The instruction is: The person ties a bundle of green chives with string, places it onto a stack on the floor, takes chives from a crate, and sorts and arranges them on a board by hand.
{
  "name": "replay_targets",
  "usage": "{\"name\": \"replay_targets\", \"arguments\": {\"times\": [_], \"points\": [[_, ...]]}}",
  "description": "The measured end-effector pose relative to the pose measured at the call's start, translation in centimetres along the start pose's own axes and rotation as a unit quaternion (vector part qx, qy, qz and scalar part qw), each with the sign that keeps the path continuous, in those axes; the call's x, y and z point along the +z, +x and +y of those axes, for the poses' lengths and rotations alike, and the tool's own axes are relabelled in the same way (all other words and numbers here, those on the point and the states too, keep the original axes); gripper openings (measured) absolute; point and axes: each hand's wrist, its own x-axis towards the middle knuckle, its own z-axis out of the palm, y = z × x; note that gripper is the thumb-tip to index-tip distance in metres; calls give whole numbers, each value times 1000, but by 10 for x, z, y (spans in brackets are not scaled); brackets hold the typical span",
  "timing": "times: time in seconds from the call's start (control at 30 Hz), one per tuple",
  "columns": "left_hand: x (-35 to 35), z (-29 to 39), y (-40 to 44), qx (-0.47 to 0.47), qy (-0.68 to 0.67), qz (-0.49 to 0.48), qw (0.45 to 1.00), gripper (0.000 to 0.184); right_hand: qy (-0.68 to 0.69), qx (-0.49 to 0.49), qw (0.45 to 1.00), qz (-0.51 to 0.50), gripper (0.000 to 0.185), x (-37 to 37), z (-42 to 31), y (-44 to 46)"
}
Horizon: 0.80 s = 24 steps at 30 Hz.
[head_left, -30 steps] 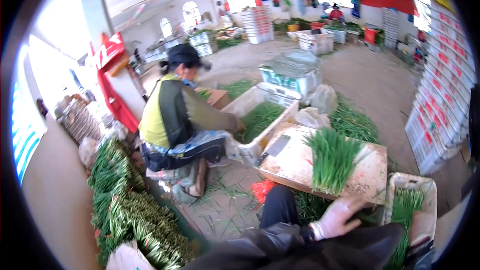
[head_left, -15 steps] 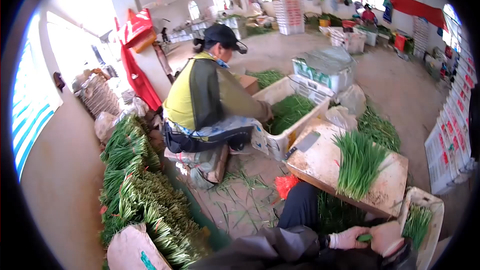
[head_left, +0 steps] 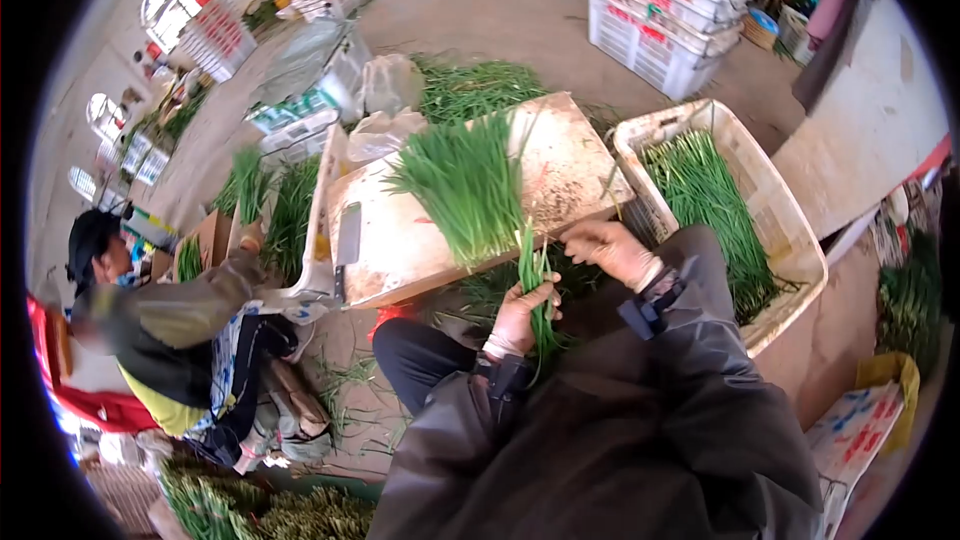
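Note:
My left hand [head_left: 518, 320], in a thin pale glove, is closed around a small bunch of green chives [head_left: 540, 285] above my lap. The tops of that bunch stick up near the front edge of a wooden board [head_left: 575, 165]. Just right of it is my right hand [head_left: 612, 252], also gloved, with its fingers bent but apart and nothing visible in them. On the board lies a large pile of chives [head_left: 462, 185]. A cleaver [head_left: 348, 240] rests at the board's left end.
To my right is a white crate [head_left: 815, 270] holding chives. A co-worker [head_left: 170, 340] sits at the left, one hand at another crate [head_left: 325, 210]. Stacked white crates [head_left: 650, 40] stand at the back. Bundled chives [head_left: 270, 510] lie at lower left, loose leaves on the floor.
My view has swung right and down. My hands, close together beside the right crate before, are now apart in front of me. The co-worker's arm has shifted, with chives by that hand.

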Motion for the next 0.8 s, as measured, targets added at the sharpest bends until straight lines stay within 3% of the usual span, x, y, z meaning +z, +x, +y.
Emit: {"name": "replay_targets", "arguments": {"times": [0.07, 0.1, 0.33, 0.57, 0.67, 0.7, 0.8], "points": [[6, -1, 0, -15, 22, 11, 1000, 25, 28, 149, 988, 24, 27, 15, 1, -10], [6, -5, 3, -13, 29, 10, 999, 24, 82, 134, 987, 43, 24, 19, 17, -8], [7, -12, 11, -40, 92, -1, 995, 22, 16, 24, 998, 58, 19, 12, 40, 8], [8, -10, 8, -43, 97, 19, 994, 19, -199, 41, 970, 131, 23, 5, 23, 0], [0, -10, 4, -52, 105, 22, 993, 21, -516, 28, 816, 258, 21, 2, 37, 4], [0, -11, 3, -46, 104, 33, 993, 23, -572, 51, 783, 240, 23, -1, 39, 5], [-2, -8, -1, -35, 101, 32, 994, 23, -511, 150, 839, 111, 24, -4, 43, -2]]}}
